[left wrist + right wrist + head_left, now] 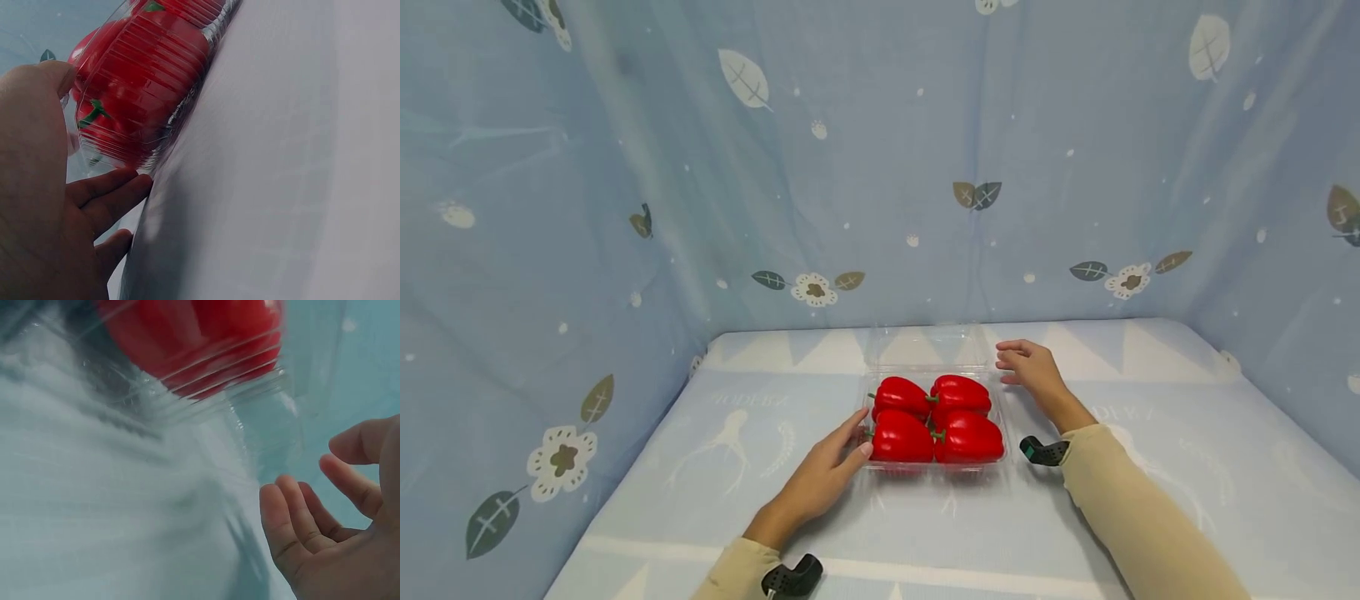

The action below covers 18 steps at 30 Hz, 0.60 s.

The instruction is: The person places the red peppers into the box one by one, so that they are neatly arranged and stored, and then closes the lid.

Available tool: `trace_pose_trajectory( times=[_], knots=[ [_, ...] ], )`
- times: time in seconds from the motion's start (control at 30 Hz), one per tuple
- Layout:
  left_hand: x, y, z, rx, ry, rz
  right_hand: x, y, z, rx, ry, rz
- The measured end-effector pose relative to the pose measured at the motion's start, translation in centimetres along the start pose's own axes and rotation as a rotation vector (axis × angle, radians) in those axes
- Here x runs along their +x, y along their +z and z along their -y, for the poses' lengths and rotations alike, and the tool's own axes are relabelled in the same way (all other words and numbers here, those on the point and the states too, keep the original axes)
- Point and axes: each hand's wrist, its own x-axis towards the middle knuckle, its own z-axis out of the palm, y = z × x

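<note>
Several shiny red bell peppers (968,437) with green stems sit in a clear plastic clamshell box (917,468). Its transparent lid (928,346) lies folded back on the far side. My left hand (820,475) is at the box's left side, with the thumb at the rim and extended fingers by the lower corner (140,165) in the left wrist view. Firm contact is hard to make out. Beside the lid's right edge, my right hand (1033,371) hovers with loosely bent fingers. Nothing is between its fingers and thumb in the right wrist view.
The box stands on a table covered with a pale blue and white patterned cloth (715,500). Blue curtains (880,125) with leaf and flower prints hang behind and at both sides. A black wrist device (792,577) is strapped by the left sleeve, another (1042,451) by the right.
</note>
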Motion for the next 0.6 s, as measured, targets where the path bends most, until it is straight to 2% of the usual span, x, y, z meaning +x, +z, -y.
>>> trace_pose_trajectory(
  times=[0.23,0.43,0.6],
  knots=[
    [0.0,0.1,0.1,0.013,0.013,-0.015,1.0,0.9,-0.4,0.060,0.018,-0.027],
    [0.0,0.2,0.0,0.009,0.015,0.005,1.5,1.6,-0.7,0.038,0.061,-0.040],
    [0.0,0.0,0.0,0.014,-0.001,-0.002,1.8,2.1,-0.8,0.036,0.061,-0.043]
  ],
)
